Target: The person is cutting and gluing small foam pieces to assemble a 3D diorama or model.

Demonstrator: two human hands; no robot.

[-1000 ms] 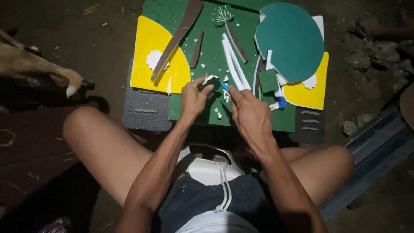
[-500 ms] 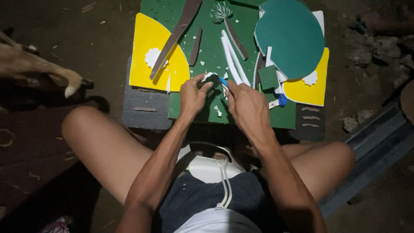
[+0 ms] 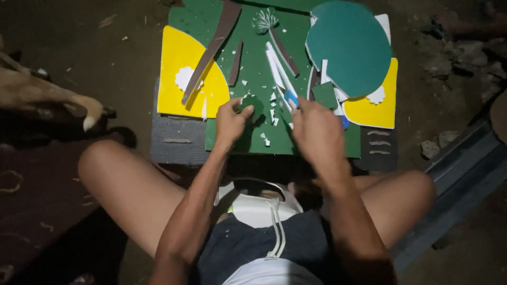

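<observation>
head view: the person sits on the ground with bare knees spread, a green board (image 3: 248, 132) lying in front of them. the left hand (image 3: 231, 120) rests at the board's near middle, its thumb and fingers pinched shut on a small green piece (image 3: 252, 102) with a white edge, held just above the board. the right hand (image 3: 316, 128) is to the right of that piece, well blurred; its fingers are curled closed round a blue-tipped tool (image 3: 291, 98) whose tip points toward the piece, though whether the tip touches it i cannot tell. white scraps (image 3: 266, 140) lie scattered on the board between and just beyond the two hands. on the board's left side lies a yellow fan shape (image 3: 182, 58), with a long brown strip (image 3: 214, 45) slanting across it and a shorter brown strip (image 3: 236, 64) just beside. white strips (image 3: 277, 66) lie at the board's middle, beyond the hands. at the board's far right a big teal oval (image 3: 348, 47) overlaps a second yellow shape (image 3: 377, 111), and a small green square (image 3: 324, 95) sits just below the oval. the board rests on a grey mat (image 3: 177, 142) that shows at its left and right near corners. a white bowl (image 3: 259, 208) sits in the person's lap, nearer than the board. off the board's left, an animal's paw (image 3: 87, 116) lies on the dirt.
</observation>
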